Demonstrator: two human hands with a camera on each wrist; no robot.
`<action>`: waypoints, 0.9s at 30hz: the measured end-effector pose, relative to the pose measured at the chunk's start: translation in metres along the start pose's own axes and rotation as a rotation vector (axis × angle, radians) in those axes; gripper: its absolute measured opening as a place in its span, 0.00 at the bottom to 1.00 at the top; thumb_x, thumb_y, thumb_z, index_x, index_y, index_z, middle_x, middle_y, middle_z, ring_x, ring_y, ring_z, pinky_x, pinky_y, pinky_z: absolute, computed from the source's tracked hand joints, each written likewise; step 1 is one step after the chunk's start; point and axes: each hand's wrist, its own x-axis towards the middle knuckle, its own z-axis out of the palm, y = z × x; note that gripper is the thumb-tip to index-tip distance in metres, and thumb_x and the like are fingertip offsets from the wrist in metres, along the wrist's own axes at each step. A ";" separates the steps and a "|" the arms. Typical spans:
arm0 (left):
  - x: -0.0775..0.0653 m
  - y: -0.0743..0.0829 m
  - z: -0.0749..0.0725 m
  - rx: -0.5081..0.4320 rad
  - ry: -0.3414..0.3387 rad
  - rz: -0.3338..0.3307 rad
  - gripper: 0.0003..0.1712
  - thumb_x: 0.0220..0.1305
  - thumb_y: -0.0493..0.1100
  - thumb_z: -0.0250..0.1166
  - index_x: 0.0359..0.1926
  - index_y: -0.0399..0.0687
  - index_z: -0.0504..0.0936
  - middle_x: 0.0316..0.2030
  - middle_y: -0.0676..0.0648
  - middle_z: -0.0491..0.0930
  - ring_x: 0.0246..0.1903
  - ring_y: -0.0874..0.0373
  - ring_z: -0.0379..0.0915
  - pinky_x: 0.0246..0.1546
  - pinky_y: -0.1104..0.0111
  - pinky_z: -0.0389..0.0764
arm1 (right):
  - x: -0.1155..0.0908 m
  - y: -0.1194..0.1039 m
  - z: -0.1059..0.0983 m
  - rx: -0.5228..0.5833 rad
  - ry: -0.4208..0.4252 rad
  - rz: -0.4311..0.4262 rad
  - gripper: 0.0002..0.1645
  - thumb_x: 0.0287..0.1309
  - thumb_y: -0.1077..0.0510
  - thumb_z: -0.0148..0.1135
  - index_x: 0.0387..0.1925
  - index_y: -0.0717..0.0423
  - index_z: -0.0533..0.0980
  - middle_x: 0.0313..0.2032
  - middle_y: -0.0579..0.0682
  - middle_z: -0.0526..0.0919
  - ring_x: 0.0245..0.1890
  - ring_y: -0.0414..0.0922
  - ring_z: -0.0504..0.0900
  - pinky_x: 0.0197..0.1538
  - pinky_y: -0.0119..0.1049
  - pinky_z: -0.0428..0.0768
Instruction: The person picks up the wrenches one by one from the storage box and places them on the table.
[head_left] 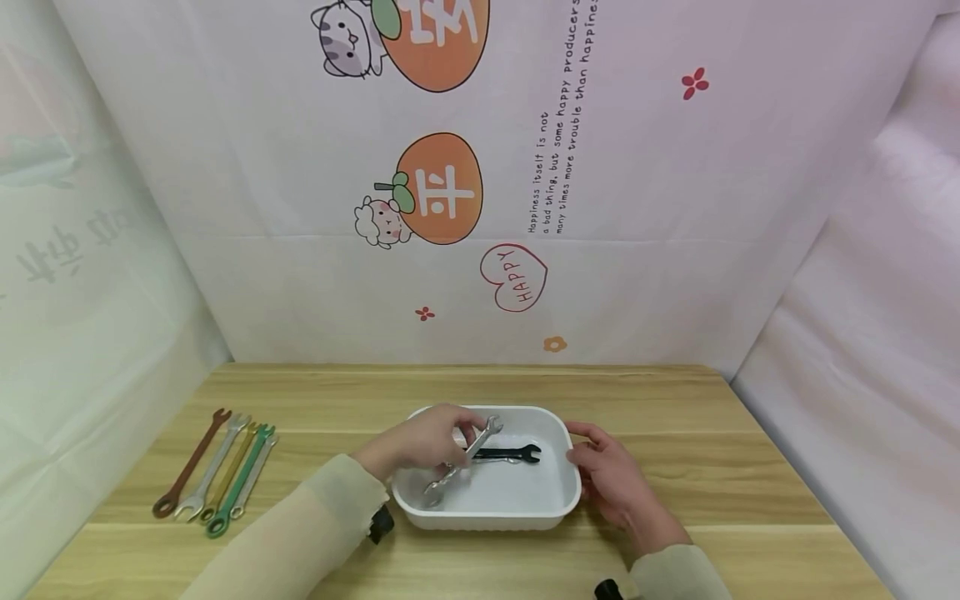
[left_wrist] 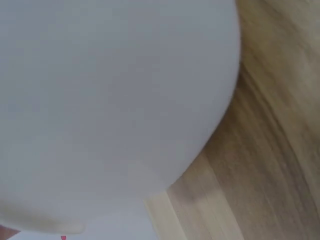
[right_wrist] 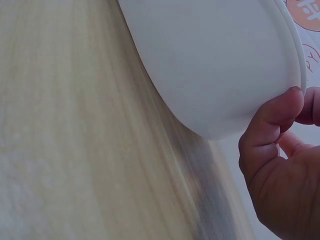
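A silver wrench (head_left: 480, 439) is pinched in my left hand (head_left: 431, 437), slanting over the left half of a white plastic basin (head_left: 487, 521). A black wrench (head_left: 527, 453) lies inside the basin, with part of a silver wrench (head_left: 516, 461) showing under it. My right hand (head_left: 611, 475) grips the basin's right rim; the right wrist view shows curled fingers at the rim of the basin (right_wrist: 215, 65). The left wrist view is mostly filled by the outer wall of the basin (left_wrist: 110, 100), and the left hand's hold is hidden there.
Several wrenches lie side by side at the table's left: a reddish-brown one (head_left: 193, 467), a silver one (head_left: 217, 468), a gold one (head_left: 231, 472), a green one (head_left: 242, 482) and a smaller silver one (head_left: 255, 475). Printed white cloth (head_left: 637, 250) hangs behind the wooden table (head_left: 750, 500).
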 end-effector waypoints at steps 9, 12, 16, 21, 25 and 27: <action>-0.001 0.001 -0.008 -0.438 0.110 -0.088 0.34 0.53 0.25 0.70 0.63 0.41 0.76 0.46 0.43 0.75 0.32 0.52 0.76 0.21 0.65 0.81 | 0.000 0.000 -0.001 0.000 0.003 -0.001 0.28 0.65 0.68 0.55 0.66 0.57 0.70 0.41 0.62 0.79 0.26 0.46 0.71 0.23 0.32 0.70; -0.002 0.000 -0.013 -0.504 0.161 -0.104 0.34 0.55 0.26 0.70 0.64 0.40 0.74 0.48 0.42 0.74 0.36 0.50 0.77 0.25 0.62 0.84 | 0.001 0.000 -0.001 0.001 0.002 -0.004 0.28 0.65 0.68 0.55 0.66 0.57 0.70 0.42 0.62 0.80 0.26 0.46 0.72 0.23 0.31 0.71; -0.005 -0.003 -0.021 -0.558 0.217 -0.119 0.34 0.56 0.26 0.68 0.65 0.40 0.73 0.50 0.41 0.74 0.38 0.49 0.78 0.31 0.59 0.85 | 0.001 0.000 -0.002 0.003 -0.004 -0.008 0.28 0.65 0.68 0.55 0.66 0.57 0.70 0.42 0.62 0.80 0.26 0.46 0.72 0.23 0.32 0.71; -0.015 -0.011 -0.038 -0.575 0.275 -0.119 0.31 0.59 0.26 0.67 0.64 0.39 0.74 0.53 0.39 0.73 0.37 0.49 0.78 0.32 0.59 0.85 | 0.000 0.000 -0.001 0.001 -0.011 -0.005 0.27 0.65 0.68 0.55 0.66 0.57 0.70 0.42 0.62 0.80 0.26 0.46 0.72 0.23 0.32 0.71; -0.028 -0.021 -0.054 -0.550 0.315 -0.130 0.32 0.60 0.26 0.66 0.66 0.39 0.72 0.54 0.36 0.71 0.38 0.48 0.77 0.33 0.58 0.85 | 0.000 0.000 -0.001 -0.001 -0.006 -0.004 0.27 0.66 0.68 0.55 0.66 0.57 0.70 0.41 0.62 0.80 0.26 0.46 0.72 0.23 0.31 0.71; -0.035 -0.028 -0.061 -0.539 0.330 -0.140 0.34 0.60 0.26 0.66 0.67 0.37 0.70 0.54 0.35 0.71 0.39 0.48 0.77 0.34 0.57 0.85 | 0.000 0.000 -0.001 0.001 -0.005 -0.004 0.27 0.66 0.68 0.55 0.66 0.56 0.70 0.41 0.62 0.80 0.26 0.46 0.72 0.23 0.31 0.71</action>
